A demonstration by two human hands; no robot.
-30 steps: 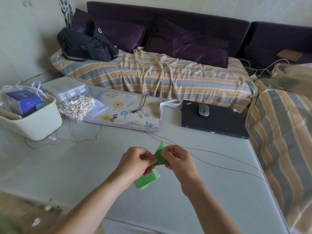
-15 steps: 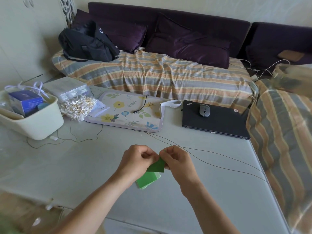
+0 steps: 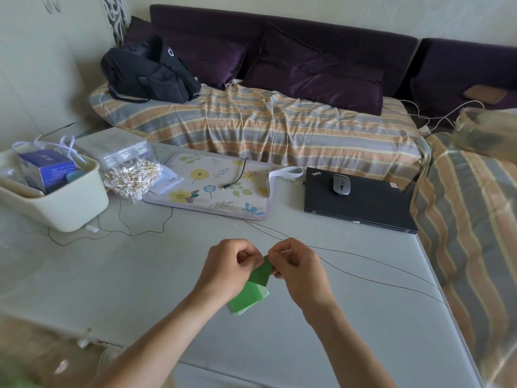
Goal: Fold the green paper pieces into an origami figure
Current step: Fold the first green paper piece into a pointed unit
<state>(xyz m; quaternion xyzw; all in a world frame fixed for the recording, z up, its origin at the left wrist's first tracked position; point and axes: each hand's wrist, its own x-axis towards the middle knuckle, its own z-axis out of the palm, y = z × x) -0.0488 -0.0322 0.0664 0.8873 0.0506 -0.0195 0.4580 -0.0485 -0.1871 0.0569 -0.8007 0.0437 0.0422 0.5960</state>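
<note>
1. Left hand (image 3: 228,268): fingers curled, pinching the left edge of the green paper piece (image 3: 262,273). The fingertips are turned away from the camera, so the exact contact is hidden.
2. Right hand (image 3: 298,271): fingers curled, pinching the right edge of the same piece. Its thumb covers part of the paper.
3. Green paper piece: held between both hands above the table (image 3: 140,275), nearer the camera than the laptop (image 3: 361,204). Its fold pattern cannot be made out.
4. Stack of green paper (image 3: 247,298): lies flat on the table, directly below the held piece. Its left part is hidden by the left wrist; the sheet count cannot be determined.
5. Laptop: closed, at the table's far right, with a mouse (image 3: 341,184) on its lid.
6. Floral mat (image 3: 212,189): left of the laptop. A thin cable (image 3: 363,278) runs from the mat's near edge across the table, passing behind the hands.
7. Bin (image 3: 56,200): far left of the laptop; its left side is cut off by the frame edge.
</note>
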